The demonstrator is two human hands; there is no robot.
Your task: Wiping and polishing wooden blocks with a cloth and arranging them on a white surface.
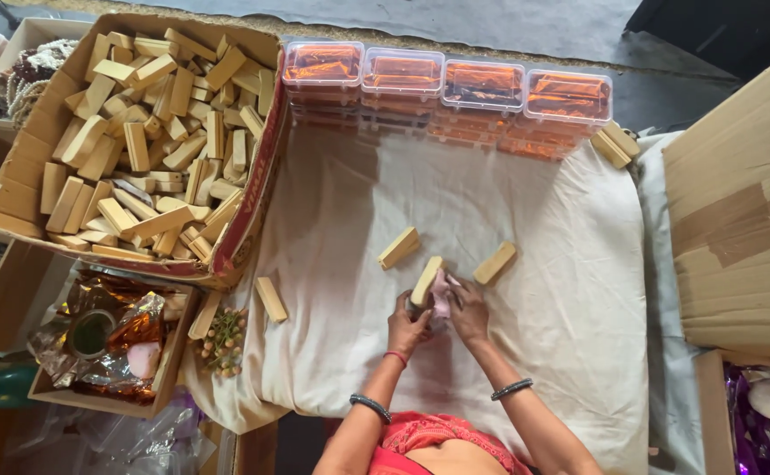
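A pale wooden block (425,281) is held upright-tilted over the middle of the cloth-covered tabletop (543,220), gripped from the left by the left hand (408,324), whose fingers are closed about its lower end. A pink cloth (442,295) is pressed against the block's right side by the right hand (468,310), fingers curled onto it. Two loose blocks are seen just beyond the hands: one to the far left (399,247), one to the right (495,262). Another block (270,299) lies near the tabletop's left edge. A large cardboard box (253,189) filled with similar blocks is placed at far left. A row of clear lidded containers (446,88) with orange contents is lined along the far edge.
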